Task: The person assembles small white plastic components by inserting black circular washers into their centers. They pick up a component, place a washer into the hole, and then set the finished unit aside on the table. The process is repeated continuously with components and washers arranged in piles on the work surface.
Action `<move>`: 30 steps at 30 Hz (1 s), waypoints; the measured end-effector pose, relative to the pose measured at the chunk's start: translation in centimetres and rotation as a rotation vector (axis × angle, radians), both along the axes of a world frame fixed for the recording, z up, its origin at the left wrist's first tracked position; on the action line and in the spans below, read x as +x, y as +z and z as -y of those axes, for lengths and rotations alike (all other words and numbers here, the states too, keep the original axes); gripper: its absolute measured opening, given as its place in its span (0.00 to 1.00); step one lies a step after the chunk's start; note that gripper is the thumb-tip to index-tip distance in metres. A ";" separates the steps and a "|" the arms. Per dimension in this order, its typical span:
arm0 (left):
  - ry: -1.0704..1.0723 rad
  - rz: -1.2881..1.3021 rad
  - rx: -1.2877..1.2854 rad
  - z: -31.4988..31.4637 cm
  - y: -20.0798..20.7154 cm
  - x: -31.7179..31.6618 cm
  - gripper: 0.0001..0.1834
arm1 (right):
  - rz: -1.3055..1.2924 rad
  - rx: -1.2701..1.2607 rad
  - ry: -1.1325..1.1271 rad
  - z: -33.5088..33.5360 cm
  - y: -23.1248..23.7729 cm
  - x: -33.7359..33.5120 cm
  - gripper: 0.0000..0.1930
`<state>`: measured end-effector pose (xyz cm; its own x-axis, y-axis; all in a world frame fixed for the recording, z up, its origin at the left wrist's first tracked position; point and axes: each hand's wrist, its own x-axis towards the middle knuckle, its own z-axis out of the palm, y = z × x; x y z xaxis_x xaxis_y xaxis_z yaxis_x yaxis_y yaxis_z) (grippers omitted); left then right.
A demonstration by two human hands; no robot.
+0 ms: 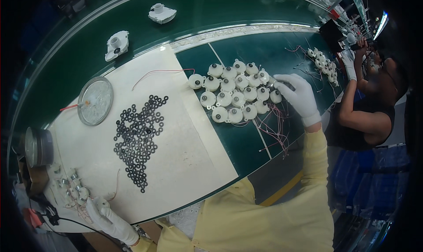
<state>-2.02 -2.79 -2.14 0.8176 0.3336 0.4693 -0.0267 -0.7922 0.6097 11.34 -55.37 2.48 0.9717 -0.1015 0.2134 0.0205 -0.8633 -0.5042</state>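
At the lower left, my left hand, in a white glove, has its fingers closed round a white round wired part. Beside it lies a pile of small silver and white motors with thin wires. On the green surface, my gloved right hand pinches a small silvery part, partly hidden by the fingers. It is at the right edge of a group of white round housings, many with a dark centre. Red and white wires trail from the group toward the near edge.
Black rubber rings lie spread over the white sheet. A round clear dish and a round container stand left. Two white castings rest on the green belt. A co-worker sits right, near more wired parts.
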 end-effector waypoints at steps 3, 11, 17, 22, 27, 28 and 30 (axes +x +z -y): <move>0.008 -0.014 0.044 0.2 0.5 0.1 0.25 | -0.017 -0.008 0.036 0.0 0.5 -0.5 0.12; -0.010 0.000 0.099 0.2 0.5 0.3 0.25 | 0.015 0.023 0.293 1.6 -0.3 -0.7 0.12; -0.049 0.020 0.118 -0.9 -0.4 -0.2 0.24 | -0.010 -0.094 0.365 1.9 0.7 0.1 0.14; -0.055 0.028 0.129 -1.0 -0.5 -0.1 0.24 | 0.071 -0.382 0.336 -0.6 1.7 0.0 0.13; -0.052 0.029 0.138 -1.0 -0.4 -0.2 0.24 | 0.032 -0.224 0.362 0.4 1.7 0.1 0.15; -0.049 0.033 0.154 -1.2 -0.6 -0.3 0.24 | 0.019 -0.151 0.361 0.6 1.8 0.0 0.15; -0.041 0.028 0.052 -0.9 -0.6 -0.3 0.24 | 0.049 0.032 0.144 1.1 1.0 0.0 0.14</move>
<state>-2.36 -1.92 -2.79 0.8164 0.2747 0.5079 -0.0762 -0.8206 0.5664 11.34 -56.42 3.43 0.9652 0.0304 0.2597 0.1680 -0.8333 -0.5267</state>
